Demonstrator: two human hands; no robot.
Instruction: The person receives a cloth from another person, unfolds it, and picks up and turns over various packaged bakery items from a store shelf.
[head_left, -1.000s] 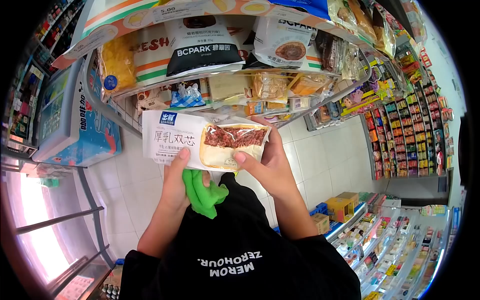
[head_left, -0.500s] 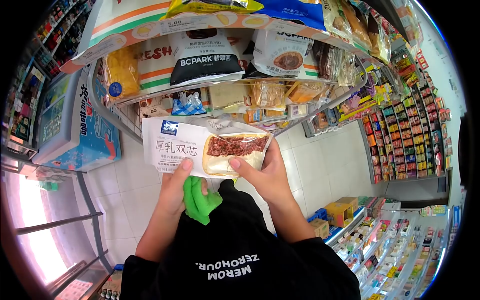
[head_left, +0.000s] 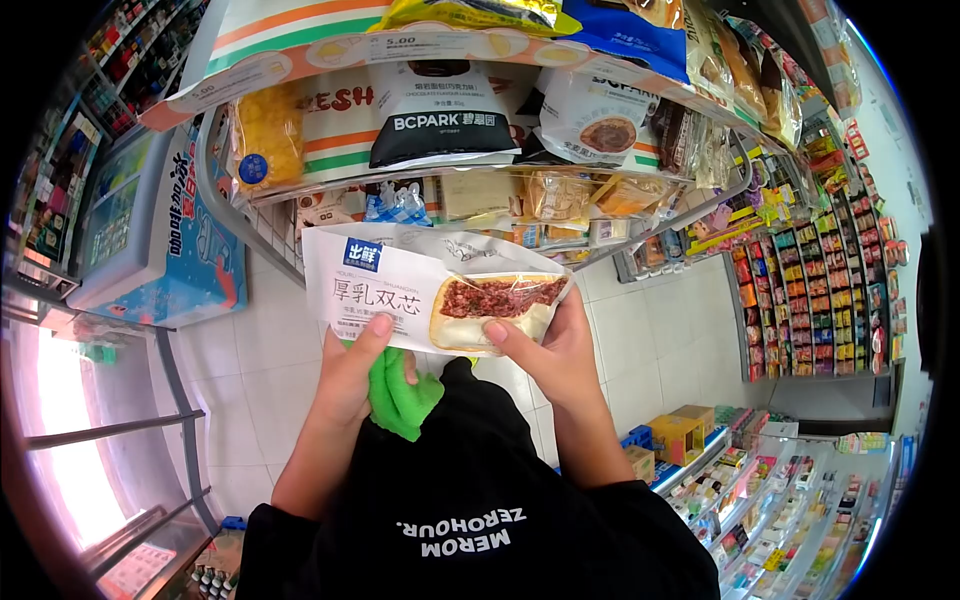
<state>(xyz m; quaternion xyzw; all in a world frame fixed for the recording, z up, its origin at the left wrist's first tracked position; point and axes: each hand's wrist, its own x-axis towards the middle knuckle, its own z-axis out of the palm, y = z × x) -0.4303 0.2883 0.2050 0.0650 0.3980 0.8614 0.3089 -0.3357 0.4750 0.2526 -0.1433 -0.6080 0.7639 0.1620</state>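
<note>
A white packet of bread (head_left: 395,285) with a picture of a dark-filled slice is held up in front of my chest, its printed face toward me. My left hand (head_left: 350,375) grips its lower left edge, thumb on the front. A green cloth (head_left: 403,400) hangs from the fingers of that same hand. My right hand (head_left: 545,355) is closed on the packet's lower right corner, its thumb pressed over the slice picture. Most of the fingers are hidden behind the packet.
Just beyond the packet stands a bread rack (head_left: 470,178) with bagged breads on several tiers. To the left is a blue-and-white chest freezer (head_left: 155,235). Snack shelves (head_left: 815,290) stand at the right, stocked shelves (head_left: 785,510) at lower right, with cardboard boxes (head_left: 680,432) beside them.
The packet and both hands have shifted slightly right and up in view. The rack also appears a little further right. Both hands keep their hold, and the cloth still hangs from the left.
</note>
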